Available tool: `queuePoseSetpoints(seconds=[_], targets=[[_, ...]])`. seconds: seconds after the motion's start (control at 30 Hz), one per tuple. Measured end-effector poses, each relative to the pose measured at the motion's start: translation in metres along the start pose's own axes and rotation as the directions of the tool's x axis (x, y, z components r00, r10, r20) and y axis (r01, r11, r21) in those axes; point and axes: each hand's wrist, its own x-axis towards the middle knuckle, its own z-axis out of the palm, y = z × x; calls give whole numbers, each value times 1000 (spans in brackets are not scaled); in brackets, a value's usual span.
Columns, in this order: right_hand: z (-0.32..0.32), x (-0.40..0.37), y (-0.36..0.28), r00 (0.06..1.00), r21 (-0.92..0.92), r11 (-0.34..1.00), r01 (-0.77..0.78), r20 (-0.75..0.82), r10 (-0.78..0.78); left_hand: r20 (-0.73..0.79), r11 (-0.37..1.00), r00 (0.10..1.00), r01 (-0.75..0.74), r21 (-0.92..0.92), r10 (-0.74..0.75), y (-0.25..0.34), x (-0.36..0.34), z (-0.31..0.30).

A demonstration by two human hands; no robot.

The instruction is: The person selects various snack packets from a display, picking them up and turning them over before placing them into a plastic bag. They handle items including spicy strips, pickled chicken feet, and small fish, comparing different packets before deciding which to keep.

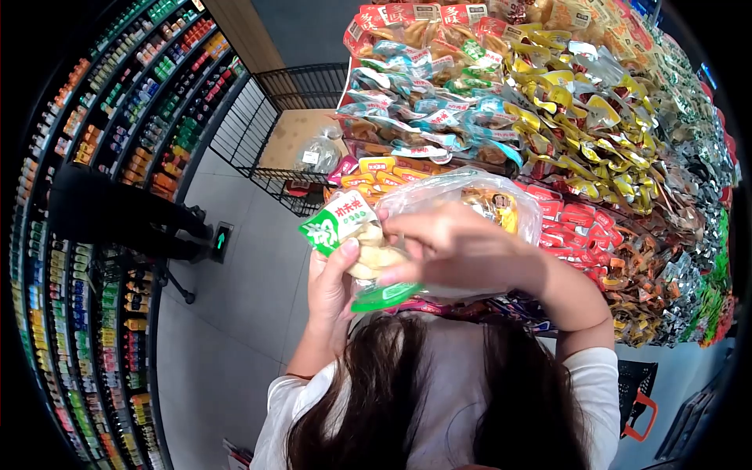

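Note:
A snack packet [338, 215], green and white with a clear window onto pale yellow pieces, is held upright in front of my chest. My left hand [332, 276] is closed around its left side, with the thumb pressed on the front. At its right edge are the bent fingers and thumb of my right hand [454, 243], slightly blurred by motion. A clear plastic bag [423, 190] bulges behind my right hand and wrist. Through the bag's film a yellow-orange packet [498, 208] shows; the hand and forearm hide the bag's lower part.
Heaped snack packs [580, 117] in several colours fill the display ahead and to the right. A black wire basket [258, 149] with a bagged item [319, 153] adjoins it. To the left, a person [102, 211] stands by the drink shelves [110, 102]. Grey floor [235, 274] lies between.

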Motion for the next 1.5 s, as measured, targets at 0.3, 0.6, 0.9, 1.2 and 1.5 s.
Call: queuePoseSetpoints(seconds=[0.3, 0.6, 0.9, 1.2, 1.5], targets=[[-49, 93, 105, 904, -680, 640, -357, -425, 52, -61, 986, 987, 144, -81, -149, -2, -11, -29], [-68, 100, 119, 840, -622, 693, -365, -541, -42, -80, 988, 985, 154, -30, -156, 2, -10, -34], [-103, 48, 73, 746, 205, 978, -48, -643, 171, -17, 978, 983, 183, 96, -182, 3, -1, -22], [-66, 11, 36, 900, 420, 907, 10, -399, 175, 196, 991, 973, 113, 71, -125, 11, 14, -9], [-35, 8, 29, 945, 66, 982, 179, -290, -153, 376, 963, 886, 247, 111, -271, 16, 13, 0]])
